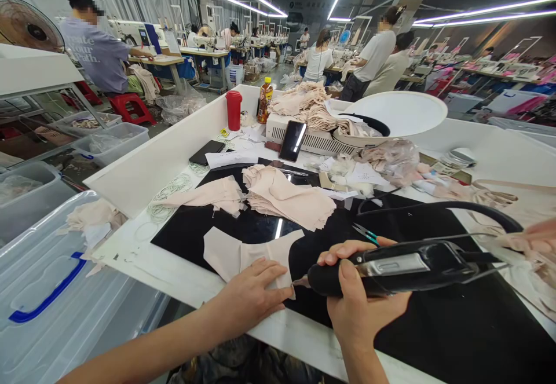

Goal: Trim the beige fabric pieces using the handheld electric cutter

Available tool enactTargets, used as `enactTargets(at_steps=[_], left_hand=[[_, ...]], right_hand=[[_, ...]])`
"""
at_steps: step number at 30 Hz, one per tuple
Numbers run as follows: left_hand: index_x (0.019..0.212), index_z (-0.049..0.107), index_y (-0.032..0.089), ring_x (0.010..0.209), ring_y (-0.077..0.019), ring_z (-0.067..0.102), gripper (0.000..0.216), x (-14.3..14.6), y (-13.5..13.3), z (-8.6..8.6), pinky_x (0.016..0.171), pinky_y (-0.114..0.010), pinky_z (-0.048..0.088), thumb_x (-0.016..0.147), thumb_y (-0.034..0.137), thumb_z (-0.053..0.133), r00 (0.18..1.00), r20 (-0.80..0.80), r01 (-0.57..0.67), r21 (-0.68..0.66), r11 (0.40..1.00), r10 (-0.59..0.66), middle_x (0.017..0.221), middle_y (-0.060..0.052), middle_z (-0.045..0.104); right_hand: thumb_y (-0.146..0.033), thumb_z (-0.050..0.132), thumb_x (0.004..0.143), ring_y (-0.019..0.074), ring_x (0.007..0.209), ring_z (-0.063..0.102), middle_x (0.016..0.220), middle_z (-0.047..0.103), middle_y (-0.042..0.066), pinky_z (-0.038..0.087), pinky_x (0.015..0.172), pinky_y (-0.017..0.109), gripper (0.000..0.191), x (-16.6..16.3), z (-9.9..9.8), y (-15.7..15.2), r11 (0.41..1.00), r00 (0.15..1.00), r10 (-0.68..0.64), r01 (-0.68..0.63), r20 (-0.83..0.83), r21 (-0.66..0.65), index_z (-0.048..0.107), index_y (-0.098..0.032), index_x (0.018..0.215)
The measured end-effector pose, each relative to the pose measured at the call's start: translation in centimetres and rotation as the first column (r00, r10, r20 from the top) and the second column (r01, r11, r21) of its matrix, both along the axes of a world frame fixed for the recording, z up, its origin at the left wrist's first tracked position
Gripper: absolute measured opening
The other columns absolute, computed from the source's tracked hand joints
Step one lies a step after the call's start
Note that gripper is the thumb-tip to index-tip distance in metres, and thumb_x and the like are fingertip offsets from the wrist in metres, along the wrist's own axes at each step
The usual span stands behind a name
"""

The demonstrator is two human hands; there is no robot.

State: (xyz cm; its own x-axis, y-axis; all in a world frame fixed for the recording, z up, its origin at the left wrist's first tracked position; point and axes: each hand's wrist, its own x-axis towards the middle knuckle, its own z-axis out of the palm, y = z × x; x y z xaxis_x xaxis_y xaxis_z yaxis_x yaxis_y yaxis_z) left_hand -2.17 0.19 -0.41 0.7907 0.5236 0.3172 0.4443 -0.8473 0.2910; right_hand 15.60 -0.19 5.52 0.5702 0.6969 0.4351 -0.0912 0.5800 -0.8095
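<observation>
My left hand [256, 294] lies flat with fingers stretched over a pale beige fabric piece [256, 252], pressing it onto a black glossy board [452, 320]. In my right hand [358, 297] is a black corded handheld tool [403, 267], its narrow tip pointing left at the fabric edge beside my left fingertips. Whether the tip touches the cloth I cannot tell. Teal-handled snips [365, 233] show just behind my right fingers; their hold is partly hidden. Beyond the fabric piece lie a beige fabric stack [286, 196] and a smaller pile [208, 194].
A phone [292, 141] leans against a white machine [313, 138] heaped with fabric. Nearby stand a red cup [233, 110], a bottle [264, 101] and a large white dish [399, 114]. The tool's cable [460, 205] arcs rightward. Clear bins [65, 291] flank the left. Several people work behind.
</observation>
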Motion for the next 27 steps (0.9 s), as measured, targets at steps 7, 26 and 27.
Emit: enactTargets(at_steps=[7,26,27], left_hand=[[0.124,0.064,0.021,0.131,-0.0316,0.060,0.030,0.0,-0.2,-0.4,0.113,-0.052,0.051,0.096,0.020,0.074,1.000,0.021,-0.013,0.017,1.000,0.013,0.137,-0.016,0.061],[0.127,0.063,0.019,0.136,-0.0323,0.058,0.052,1.1,-1.9,-1.7,0.117,-0.047,0.048,0.086,0.039,0.087,0.996,-0.044,-0.075,0.062,0.995,0.078,0.146,-0.016,0.060],[0.129,0.062,0.018,0.137,-0.0328,0.057,0.056,1.3,-2.5,-1.8,0.117,-0.047,0.048,0.086,0.044,0.086,0.995,-0.049,-0.086,0.077,0.993,0.090,0.146,-0.018,0.060]], right_hand=[[-0.013,0.079,0.082,0.0136,0.064,0.064,0.081,0.067,-0.006,0.060,0.062,0.033,0.046,0.0,0.0,0.2,0.999,1.000,-0.016,0.016,-0.020,-0.029,0.056,-0.027,0.118],[-0.010,0.079,0.083,0.0145,0.066,0.065,0.082,0.068,-0.005,0.060,0.063,0.033,0.047,-0.1,0.0,0.7,1.000,1.000,0.003,-0.003,-0.011,-0.010,0.057,-0.028,0.120],[-0.010,0.079,0.083,0.0144,0.066,0.065,0.081,0.068,-0.005,0.059,0.063,0.032,0.047,0.0,0.1,0.3,1.000,1.000,0.008,-0.008,-0.007,-0.013,0.057,-0.028,0.120]])
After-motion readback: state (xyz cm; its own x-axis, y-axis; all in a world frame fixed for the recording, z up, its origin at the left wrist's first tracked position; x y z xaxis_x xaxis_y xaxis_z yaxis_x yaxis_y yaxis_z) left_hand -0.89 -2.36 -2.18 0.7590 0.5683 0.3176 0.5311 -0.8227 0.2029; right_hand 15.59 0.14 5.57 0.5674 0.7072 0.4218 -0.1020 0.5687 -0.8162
